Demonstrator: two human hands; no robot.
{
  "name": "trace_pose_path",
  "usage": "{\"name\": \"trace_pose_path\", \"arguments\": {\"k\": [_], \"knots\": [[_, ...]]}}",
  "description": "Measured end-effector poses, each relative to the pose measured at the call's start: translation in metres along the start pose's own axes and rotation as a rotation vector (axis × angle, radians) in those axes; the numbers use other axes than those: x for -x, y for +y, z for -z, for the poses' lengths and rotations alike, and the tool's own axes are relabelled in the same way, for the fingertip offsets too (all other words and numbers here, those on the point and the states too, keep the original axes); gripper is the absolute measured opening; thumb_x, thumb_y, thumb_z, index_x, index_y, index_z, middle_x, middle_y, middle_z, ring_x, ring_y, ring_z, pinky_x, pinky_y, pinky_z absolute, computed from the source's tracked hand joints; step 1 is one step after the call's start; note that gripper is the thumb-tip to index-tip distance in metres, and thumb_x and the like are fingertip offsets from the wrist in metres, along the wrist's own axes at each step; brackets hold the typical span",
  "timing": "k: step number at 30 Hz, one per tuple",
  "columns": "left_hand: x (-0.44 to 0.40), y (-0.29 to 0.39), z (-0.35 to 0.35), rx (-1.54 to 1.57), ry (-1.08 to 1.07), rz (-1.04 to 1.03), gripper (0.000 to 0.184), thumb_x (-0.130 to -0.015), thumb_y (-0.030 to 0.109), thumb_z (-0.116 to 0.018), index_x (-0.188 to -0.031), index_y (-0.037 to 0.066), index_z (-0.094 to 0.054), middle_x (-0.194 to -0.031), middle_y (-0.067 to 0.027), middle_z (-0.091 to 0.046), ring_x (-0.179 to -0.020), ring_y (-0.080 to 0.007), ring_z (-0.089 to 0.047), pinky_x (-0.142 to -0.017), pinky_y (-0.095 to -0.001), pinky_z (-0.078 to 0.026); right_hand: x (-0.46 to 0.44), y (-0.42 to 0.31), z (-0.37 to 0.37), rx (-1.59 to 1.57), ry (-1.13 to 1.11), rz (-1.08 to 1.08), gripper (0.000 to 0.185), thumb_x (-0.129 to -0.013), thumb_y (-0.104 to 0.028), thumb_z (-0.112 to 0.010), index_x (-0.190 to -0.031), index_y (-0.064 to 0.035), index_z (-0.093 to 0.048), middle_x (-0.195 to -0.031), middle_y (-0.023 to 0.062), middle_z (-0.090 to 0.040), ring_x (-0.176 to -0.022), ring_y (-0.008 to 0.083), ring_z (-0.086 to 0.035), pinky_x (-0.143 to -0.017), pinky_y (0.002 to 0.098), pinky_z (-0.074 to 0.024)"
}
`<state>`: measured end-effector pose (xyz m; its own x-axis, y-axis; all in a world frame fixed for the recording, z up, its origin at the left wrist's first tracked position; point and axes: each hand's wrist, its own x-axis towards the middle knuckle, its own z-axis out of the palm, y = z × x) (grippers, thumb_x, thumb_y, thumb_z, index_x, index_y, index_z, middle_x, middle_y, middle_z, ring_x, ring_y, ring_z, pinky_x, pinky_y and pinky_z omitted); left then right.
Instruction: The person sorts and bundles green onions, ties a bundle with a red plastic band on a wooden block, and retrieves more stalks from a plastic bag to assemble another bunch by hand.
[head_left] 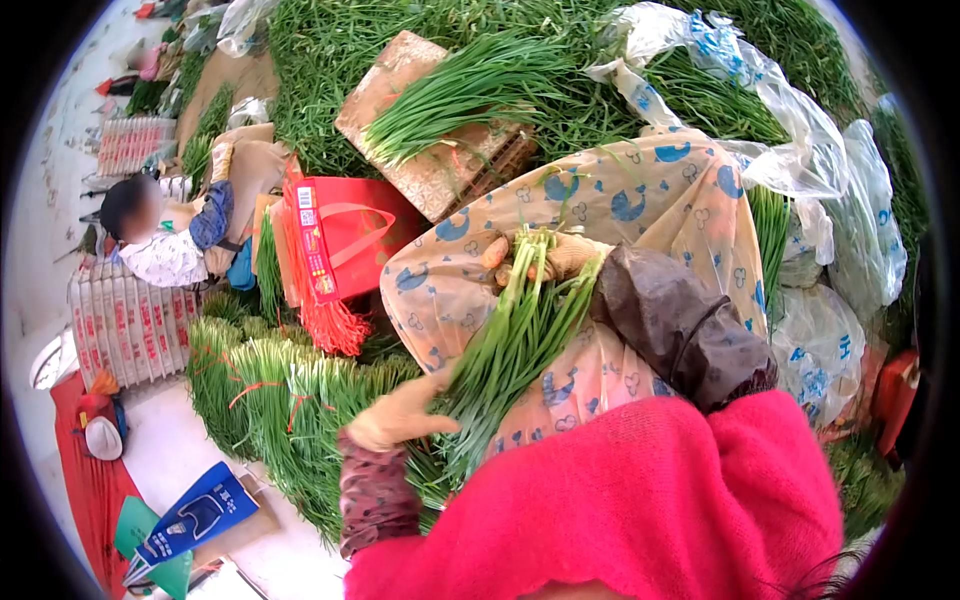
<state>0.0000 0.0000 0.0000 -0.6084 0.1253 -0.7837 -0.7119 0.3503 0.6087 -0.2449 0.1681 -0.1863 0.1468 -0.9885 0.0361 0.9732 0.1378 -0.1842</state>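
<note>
My right hand [572, 257], in a tan glove with bare fingertips showing, grips a bunch of garlic chives [525, 325] near its pale stem ends. The green leaves hang down toward my body, over the patterned apron [600, 200] spread across my lap. My left hand [400, 412], also gloved, is beside the leaf end, thumb and fingers apart. Its fingertips are at the edge of the leaves; whether they touch is unclear. Ahead, a loose pile of chives [470, 90] lies on a worn board [400, 60].
Tied chive bundles [290, 400] stand at my left. A red box [350, 225] with red ties [335, 325] stands ahead-left. Loose greens [320, 60] cover the far ground. Plastic bags [830, 230] lie at right. Another person [170, 235] sits at far left near stacked crates [130, 315].
</note>
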Motion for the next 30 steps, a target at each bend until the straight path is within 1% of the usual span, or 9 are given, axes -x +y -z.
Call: {"name": "trace_pose_path", "arguments": {"k": [5, 9, 10, 16, 20, 23, 26, 29, 30], "knots": [[-0.004, 0.018, 0.021, 0.419, 0.355, -0.292, 0.12, -0.061, 0.032, -0.088, -0.151, 0.005, -0.013, -0.146, -0.0147, -0.038, -0.131, -0.0271, -0.042, -0.109, -0.0402, -0.028, 0.015, -0.003, 0.001, -0.109, -0.07, -0.006, 0.041, -0.079, -0.005, -0.073, -0.116, 0.0008, -0.056, -0.104, 0.0134, -0.063, -0.092, 0.0211, -0.066, -0.074, 0.0255, -0.0578], [-0.081, 0.017, -0.008, 0.233, 0.176, -0.35, 0.135, -0.054, 0.027, -0.09, -0.151, 0.007, 0.001, -0.152, -0.0153, -0.025, -0.137, -0.0266, -0.03, -0.113, -0.037, -0.023, 0.011, 0.005, -0.005, 0.083, -0.043, 0.121, 0.039, -0.085, -0.011, -0.069, -0.121, -0.002, -0.056, -0.115, 0.0112, -0.06, -0.102, 0.0204, -0.062, -0.081, 0.0254, -0.0571], [-0.095, 0.021, -0.028, 0.358, 0.09, -0.254, 0.127, -0.056, 0.024, -0.09, -0.15, 0.005, -0.007, -0.147, -0.0132, -0.032, -0.133, -0.0235, -0.034, -0.11, -0.0345, -0.027, 0.009, 0.005, 0.0, 0.273, -0.157, 0.192, 0.044, -0.084, -0.013, -0.071, -0.124, -0.0037, -0.055, -0.116, 0.0099, -0.061, -0.104, 0.0189, -0.061, -0.087, 0.0271, -0.0543], [-0.128, 0.011, -0.082, 0.794, -0.046, -0.246, 0.08, -0.066, 0.017, -0.087, -0.133, 0.0, -0.045, -0.122, -0.0088, -0.059, -0.11, -0.0172, -0.055, -0.099, -0.033, -0.042, 0.051, -0.029, -0.043, 0.45, 0.641, 0.189, 0.026, -0.092, -0.024, -0.062, -0.11, -0.0052, -0.063, -0.095, 0.0018, -0.066, -0.083, 0.0103, -0.061, -0.075, 0.0237, -0.0493], [-0.12, 0.015, -0.09, 0.846, 0.042, -0.269, 0.083, -0.068, 0.016, -0.086, -0.136, 0.0, -0.042, -0.125, -0.0111, -0.058, -0.115, -0.0204, -0.055, -0.1, -0.0343, -0.042, 0.085, -0.064, -0.066, 0.748, 0.915, 0.384, 0.026, -0.097, -0.029, -0.054, -0.098, -0.0055, -0.066, -0.087, -0.0004, -0.066, -0.077, 0.0083, -0.059, -0.066, 0.0212, -0.044], [-0.12, 0.007, -0.097, 0.875, 0.121, -0.316, 0.085, -0.067, 0.016, -0.086, -0.136, 0.0, -0.04, -0.126, -0.0112, -0.057, -0.116, -0.0206, -0.055, -0.101, -0.0348, -0.041, 0.109, -0.073, -0.104, 1.375, 0.623, 0.09, 0.024, -0.08, -0.011, -0.066, -0.104, -0.0064, -0.066, -0.112, 0.0075, -0.064, -0.097, 0.0192, -0.061, -0.083, 0.0282, -0.0478], [-0.121, 0.006, -0.099, 0.91, 0.115, -0.326, 0.082, -0.068, 0.013, -0.085, -0.136, 0.0, -0.041, -0.126, -0.0113, -0.057, -0.116, -0.0205, -0.055, -0.101, -0.0346, -0.042, 0.107, -0.062, -0.122, 1.749, 0.552, -0.154, 0.035, -0.07, -0.011, -0.072, -0.105, -0.0131, -0.068, -0.146, 0.0189, -0.038, -0.127, 0.033, -0.046, -0.097, 0.0352, -0.0434], [-0.119, 0.017, -0.1, 0.884, 0.105, -0.339, 0.078, -0.071, 0.011, -0.083, -0.136, 0.0, -0.04, -0.127, -0.0117, -0.056, -0.116, -0.0203, -0.055, -0.1, -0.0342, -0.042, 0.103, -0.05, -0.107, 1.604, 0.515, -0.117, 0.031, -0.072, -0.013, -0.071, -0.104, -0.0129, -0.069, -0.146, 0.0191, -0.039, -0.123, 0.0303, -0.052, -0.094, 0.0327, -0.0449], [-0.118, 0.016, -0.102, 0.885, 0.11, -0.335, 0.078, -0.071, 0.011, -0.083, -0.136, 0.0, -0.04, -0.127, -0.0117, -0.056, -0.116, -0.0203, -0.055, -0.1, -0.0342, -0.042, 0.1, -0.051, -0.111, 1.488, 0.535, -0.216, 0.031, -0.08, -0.026, -0.068, -0.107, -0.0113, -0.069, -0.135, 0.0098, -0.053, -0.11, 0.0271, -0.059, -0.092, 0.0331, -0.0468]]}}
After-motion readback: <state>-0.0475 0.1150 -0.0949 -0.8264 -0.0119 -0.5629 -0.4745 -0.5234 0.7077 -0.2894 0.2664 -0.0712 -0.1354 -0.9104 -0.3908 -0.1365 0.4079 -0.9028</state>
